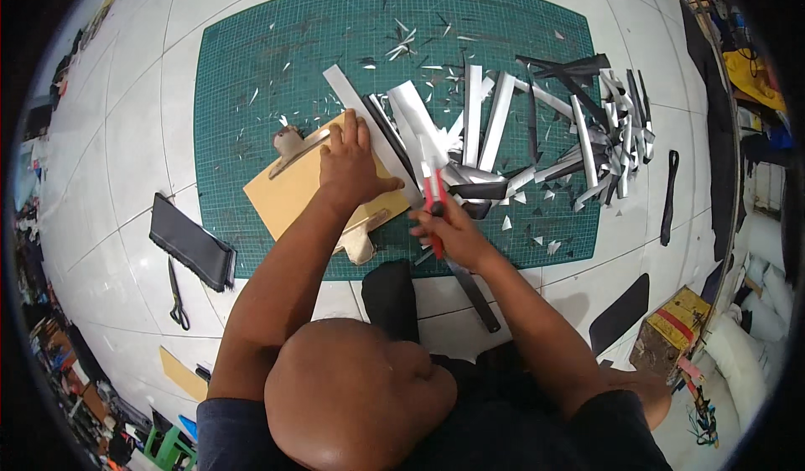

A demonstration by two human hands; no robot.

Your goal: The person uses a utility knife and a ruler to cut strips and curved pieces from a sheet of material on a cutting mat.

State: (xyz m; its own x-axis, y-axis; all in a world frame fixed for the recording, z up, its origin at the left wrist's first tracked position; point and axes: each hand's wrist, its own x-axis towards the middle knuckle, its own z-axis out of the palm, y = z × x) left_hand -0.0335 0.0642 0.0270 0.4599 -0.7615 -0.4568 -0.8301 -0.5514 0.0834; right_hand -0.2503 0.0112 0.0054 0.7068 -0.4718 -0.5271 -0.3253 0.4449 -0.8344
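My left hand [348,165] lies spread and pressed on a tan template board [272,202], its thumb reaching toward the board's right edge. Two metal clips, an upper-left clip [289,144] and a lower clip [359,246], grip opposite sides of that board. Along its right edge runs a straight silver-grey strip [337,83]; whether it is a ruler or cut material I cannot tell. In my right hand [457,238] is a red utility knife [433,190], tilted near the board's lower right corner. Its blade tip is blurred against white and black cut strips [417,112].
A green cutting mat [243,60] on the tiled floor carries scattered slivers and a heap of strips [616,131]. At left lie a black stack [193,240] and scissors [178,307]. A dark flat bar [474,296] crosses the near edge; a yellow box [675,328] stands right.
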